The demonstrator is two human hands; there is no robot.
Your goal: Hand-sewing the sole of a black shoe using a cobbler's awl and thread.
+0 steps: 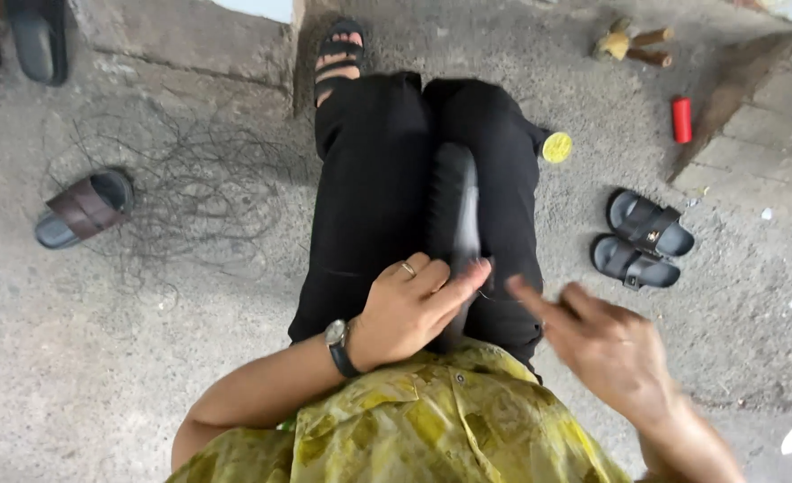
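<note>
Far left: a dark slipper (40,40) lay at the top corner of the concrete floor (74,358), with a brown-strapped slipper (83,207) lower down.
Tangle: thin dark wire or thread (190,192) was strewn loosely on the floor between that slipper and the person's legs.
Legs: black trousers (374,179) filled the middle, and one sandalled foot (338,55) showed at the top.
Left hand: the left hand (409,309), with a ring and a wristwatch (338,344), was closed around the near end of the black sandal (456,210), thumb and fingers pressed on it.
Sandal: it rested lengthwise on the lap between the thighs, sole side up, dark and ribbed, its near end hidden by the hand.
Right hand: the right hand (606,344) was blurred, just beside the sandal, holding nothing, forefinger stretched toward it.
Shirt: a yellow-green patterned shirt (414,429) covered the bottom edge.
Right side: a yellow disc (556,147) lay by the knee, a pair of black sandals (644,237) farther out, a red cylinder (681,120) and a small wooden tool (633,45) above.
</note>
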